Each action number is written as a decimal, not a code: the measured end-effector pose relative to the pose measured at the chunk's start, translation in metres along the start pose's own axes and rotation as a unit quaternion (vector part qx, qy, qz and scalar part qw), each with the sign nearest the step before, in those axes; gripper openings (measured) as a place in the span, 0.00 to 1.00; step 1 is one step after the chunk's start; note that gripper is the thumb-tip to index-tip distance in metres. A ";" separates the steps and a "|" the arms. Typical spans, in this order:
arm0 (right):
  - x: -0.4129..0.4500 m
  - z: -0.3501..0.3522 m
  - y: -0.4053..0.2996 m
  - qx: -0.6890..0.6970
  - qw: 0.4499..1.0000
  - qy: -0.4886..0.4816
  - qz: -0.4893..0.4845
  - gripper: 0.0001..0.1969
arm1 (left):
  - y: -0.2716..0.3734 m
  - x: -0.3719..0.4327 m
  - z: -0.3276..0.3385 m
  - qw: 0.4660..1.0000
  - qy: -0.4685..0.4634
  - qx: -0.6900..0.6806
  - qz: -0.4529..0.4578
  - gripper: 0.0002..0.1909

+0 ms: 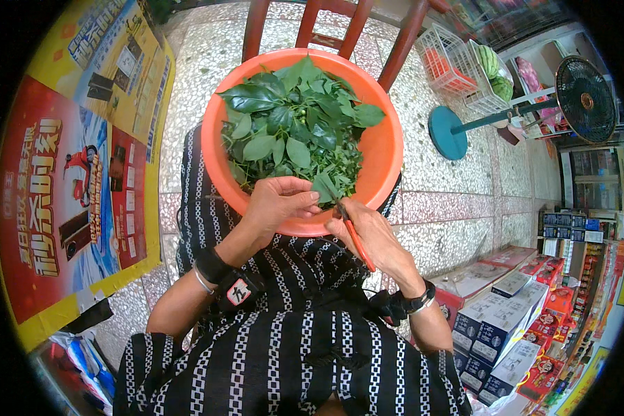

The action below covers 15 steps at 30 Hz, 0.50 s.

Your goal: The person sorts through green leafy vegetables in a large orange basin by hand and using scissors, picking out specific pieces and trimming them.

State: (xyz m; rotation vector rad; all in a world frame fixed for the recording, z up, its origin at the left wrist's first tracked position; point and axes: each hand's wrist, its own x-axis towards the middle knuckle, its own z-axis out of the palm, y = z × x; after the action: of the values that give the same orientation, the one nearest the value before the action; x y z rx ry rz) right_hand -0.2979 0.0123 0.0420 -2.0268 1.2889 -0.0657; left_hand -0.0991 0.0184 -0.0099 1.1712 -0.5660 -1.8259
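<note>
An orange plastic basin (383, 156) rests on my lap, holding whole green leaves (291, 114) and a heap of cut leaf strips (338, 164). Over its near rim, my left hand (283, 203) pinches a green leaf (324, 188) between thumb and fingers. My right hand (374, 234) grips scissors with red handles (360, 247). Their blades meet the right side of that leaf; the blade tips are partly hidden by it. Tiny round green buds show among the whole leaves in the middle.
Beyond the basin stands a red-brown wooden chair (304, 23). A printed poster board (83, 197) fills the left. At right are a floor fan (585, 100) on a teal base, white crates (450, 65), watermelons (499, 78) and stacked boxes (504, 322). The floor (442, 197) is speckled terrazzo.
</note>
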 end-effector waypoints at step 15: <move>-0.004 0.001 0.008 0.038 0.997 0.049 -0.052 0.23 | 0.004 0.001 -0.002 0.999 0.037 -0.023 -0.002 0.10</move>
State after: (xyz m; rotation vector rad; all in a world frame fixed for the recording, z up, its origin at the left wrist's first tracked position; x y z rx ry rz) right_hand -0.3056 0.0139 0.0377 -2.0456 1.2197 -0.2621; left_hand -0.0955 0.0157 -0.0086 1.2037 -0.4772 -1.7821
